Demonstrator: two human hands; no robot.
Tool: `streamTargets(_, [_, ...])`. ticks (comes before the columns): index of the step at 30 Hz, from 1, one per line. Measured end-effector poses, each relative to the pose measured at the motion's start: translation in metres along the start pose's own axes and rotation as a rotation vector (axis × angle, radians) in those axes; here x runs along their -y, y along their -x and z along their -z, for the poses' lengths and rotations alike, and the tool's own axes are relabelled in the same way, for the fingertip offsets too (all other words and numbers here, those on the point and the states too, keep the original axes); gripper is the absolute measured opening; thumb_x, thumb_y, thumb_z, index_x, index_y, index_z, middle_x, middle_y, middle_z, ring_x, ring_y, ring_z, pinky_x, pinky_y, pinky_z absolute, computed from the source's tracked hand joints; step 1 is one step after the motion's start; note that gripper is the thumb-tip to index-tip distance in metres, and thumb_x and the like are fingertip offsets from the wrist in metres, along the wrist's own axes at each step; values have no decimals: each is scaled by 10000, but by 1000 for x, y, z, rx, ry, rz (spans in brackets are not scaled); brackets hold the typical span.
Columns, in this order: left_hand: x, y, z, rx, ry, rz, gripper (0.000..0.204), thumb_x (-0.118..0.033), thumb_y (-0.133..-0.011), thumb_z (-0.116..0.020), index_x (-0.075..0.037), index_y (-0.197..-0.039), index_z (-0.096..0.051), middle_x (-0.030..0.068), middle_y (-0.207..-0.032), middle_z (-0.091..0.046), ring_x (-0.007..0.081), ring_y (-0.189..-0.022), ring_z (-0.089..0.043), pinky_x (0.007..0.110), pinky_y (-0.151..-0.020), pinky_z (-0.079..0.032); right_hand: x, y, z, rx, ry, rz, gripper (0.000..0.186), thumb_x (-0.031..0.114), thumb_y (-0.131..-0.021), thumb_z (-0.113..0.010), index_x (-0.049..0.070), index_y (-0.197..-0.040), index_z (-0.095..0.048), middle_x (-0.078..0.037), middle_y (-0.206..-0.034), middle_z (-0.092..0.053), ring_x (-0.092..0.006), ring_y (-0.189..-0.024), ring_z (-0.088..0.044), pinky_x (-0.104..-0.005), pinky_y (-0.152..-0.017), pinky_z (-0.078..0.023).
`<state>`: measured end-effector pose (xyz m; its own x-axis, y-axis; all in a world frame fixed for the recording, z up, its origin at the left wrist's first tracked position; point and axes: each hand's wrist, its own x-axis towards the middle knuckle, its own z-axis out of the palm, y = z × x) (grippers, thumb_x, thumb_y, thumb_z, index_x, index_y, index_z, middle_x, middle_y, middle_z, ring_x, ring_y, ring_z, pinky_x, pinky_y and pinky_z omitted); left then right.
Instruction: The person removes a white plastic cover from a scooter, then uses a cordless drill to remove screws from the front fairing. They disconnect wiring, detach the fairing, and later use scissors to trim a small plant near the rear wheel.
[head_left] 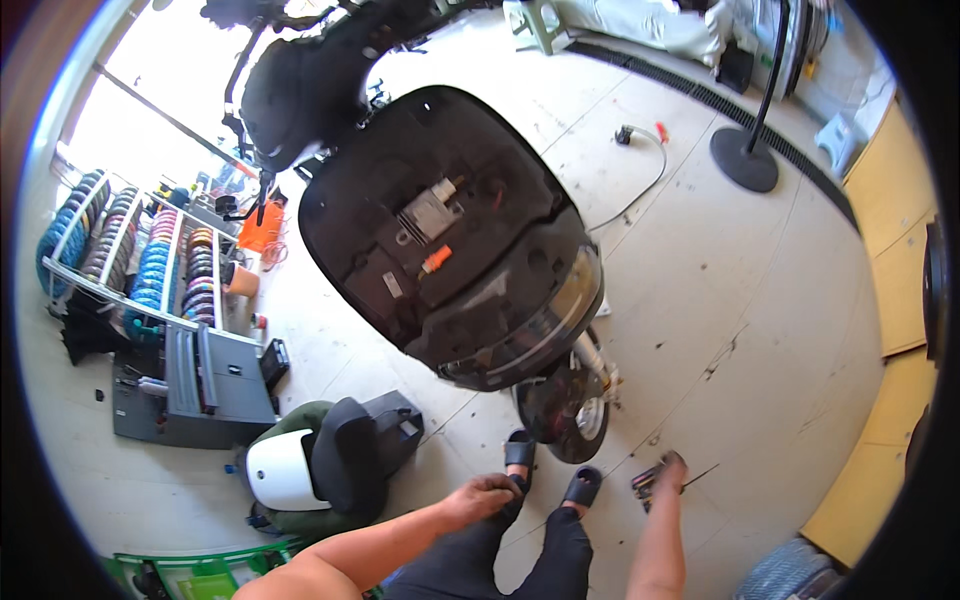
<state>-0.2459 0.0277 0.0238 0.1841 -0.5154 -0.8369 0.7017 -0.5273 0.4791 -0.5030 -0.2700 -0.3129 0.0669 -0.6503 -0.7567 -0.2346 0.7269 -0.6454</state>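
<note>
My right hand (672,472) is closed around a screwdriver (645,484) with a red-and-black handle; its thin shaft sticks out to the right. My left hand (484,498) hangs over my left thigh with curled fingers. Whether anything is in it is hidden. Ahead of me stands an electric scooter (350,180) with a broad black top, apart from both hands. On that top lie a finned silver box (430,217) with a pale connector and an orange plug (436,260). The scooter's wheel (580,425) is just beyond my feet.
A white-and-black seat-like part (285,470) and a grey case (215,385) lie at the left. Behind them is a rack of tyres (155,260). A cable (655,175) crosses the floor near a round stand base (744,160). Yellow cabinets (890,280) line the right.
</note>
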Motion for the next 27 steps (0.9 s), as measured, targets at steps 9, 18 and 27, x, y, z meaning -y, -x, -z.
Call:
streamTargets(9, [-171, 15, 134, -702, -134, -934, 164, -48, -915, -583, -15, -1069, -630, -29, -775, -566, 50, -681, -468, 204, -616, -390, 376, 230, -326, 628, 231, 829, 346, 110, -883, -633, -55, -1185, -598, -108, -1061, -670, -171, -935, -631, -293, -874, -497])
streamTargets(18, [-277, 62, 169, -1119, -369, -1277, 313, -20, -864, -635, -27, -1174, -596, -61, -586, -411, 35, -537, -347, 205, -503, -284, 472, 397, -492, 717, 801, 2046, 451, 206, -789, -703, 64, -1203, -594, -136, -1225, -564, -332, -1158, -514, -430, -985, -421])
streamTargets(27, [-280, 64, 177, -1117, -209, -1163, 288, -62, -837, -666, -15, -1121, -650, 14, -552, -465, 74, -490, -421, 231, -502, -372, 462, 417, -555, 738, 1054, 2154, 287, 342, -845, -666, 89, -978, -695, -97, -888, -663, -321, -862, -640, -438, -802, -486])
